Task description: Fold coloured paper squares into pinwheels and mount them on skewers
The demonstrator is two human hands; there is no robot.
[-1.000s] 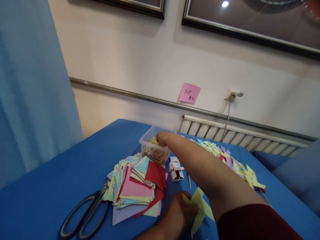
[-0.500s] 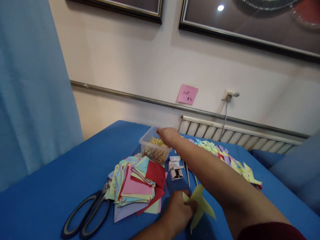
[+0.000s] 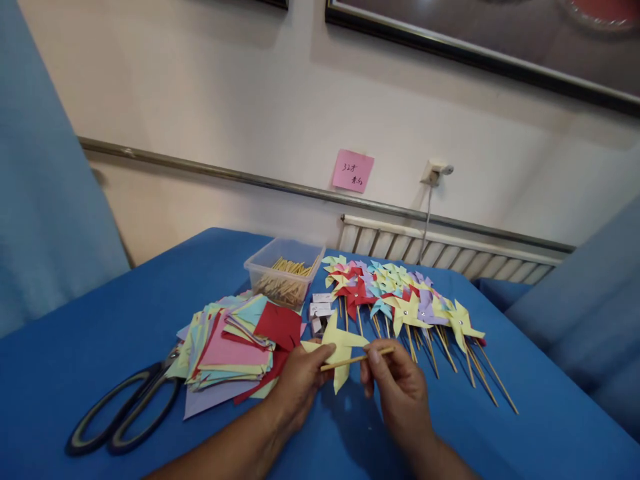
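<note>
In my left hand [image 3: 303,377] a pale yellow paper pinwheel [image 3: 341,341] is pinched at its middle, blades spread outward. My right hand [image 3: 403,387] grips a thin wooden stick [image 3: 353,361] between thumb and fingers. The stick's far end lies across the pinwheel near my left thumb; whether it is fixed there I cannot tell. Just behind the pinwheel are small white boxes [image 3: 321,309], partly covered by it. Left of my hands is a pile of cut coloured paper squares [image 3: 235,347], red, pink, yellow and blue.
Large dark-handled scissors [image 3: 133,400] lie left of the paper. A clear plastic box [image 3: 260,268] of short sticks stands behind it. Several pinwheels on sticks [image 3: 407,310] spread across the right of the blue table [image 3: 200,267]. A radiator [image 3: 450,253] runs along the wall.
My right hand has come back from the plastic box and now holds a stick against the pinwheel. My left hand has raised the pinwheel. The view has shifted to the right.
</note>
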